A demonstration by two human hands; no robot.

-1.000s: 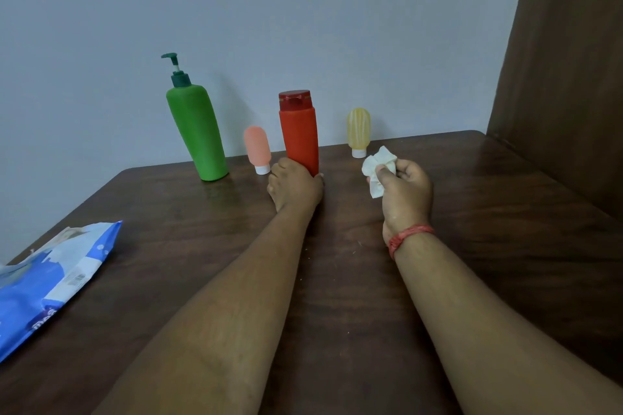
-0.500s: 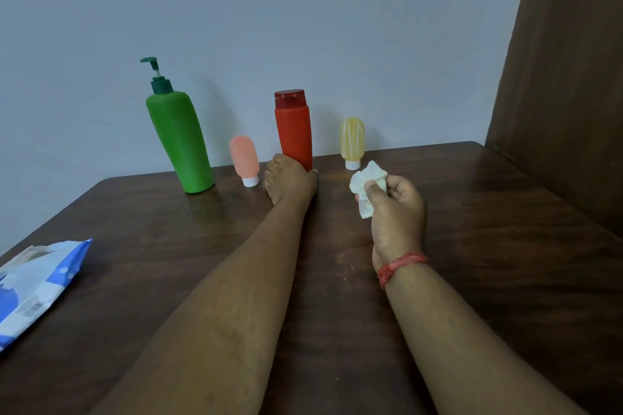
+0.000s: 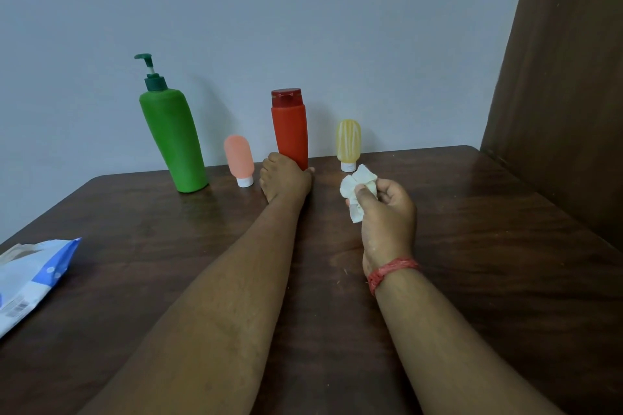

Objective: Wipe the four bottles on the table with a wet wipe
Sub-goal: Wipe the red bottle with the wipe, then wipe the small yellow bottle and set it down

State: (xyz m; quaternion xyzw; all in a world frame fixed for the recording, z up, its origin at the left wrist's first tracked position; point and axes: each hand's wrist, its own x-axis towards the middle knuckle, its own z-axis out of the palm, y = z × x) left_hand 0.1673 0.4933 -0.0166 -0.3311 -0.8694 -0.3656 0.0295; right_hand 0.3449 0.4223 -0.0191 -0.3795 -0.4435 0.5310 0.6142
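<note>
- Red bottle [image 3: 290, 131] is held at its base by the left hand [image 3: 285, 177]; fingers are wrapped round the foot of it, thumb tip seen at the right of the base. It stands upright on the table [image 3: 505, 229], near the back edge by the wall.
- Wet wipe [image 3: 357, 190] is pinched, crumpled, between thumb and fingers of the right hand [image 3: 387, 212]; it is carried just right of the gripped bottle and just in front of the yellow bottle [image 3: 349, 143], touching neither.
- Change over the last second: little is altered in the grips. The left hand has stayed at the red base; the wipe hand has stayed raised to its right. Most of the shift in the row is read as head movement, not bottle movement.
- The wipe has been re-bunched slightly in the pinch, with more cloth now hanging below the thumb.
- Meaning for the task: no wiping contact is made at this moment. It is judged a changeover, either release of the red bottle or its steadying before a wipe; which one cannot be told.
- Left of the grip: pink bottle [image 3: 238, 158] just beside the hand, green pump bottle [image 3: 173, 141] further left, both upright and untouched.
- Wipe pack [image 3: 32, 280] lies well apart, at the left edge.
- Risk: the yellow bottle is small and stands on its cap, so it is easily toppled by the wipe hand.
</note>
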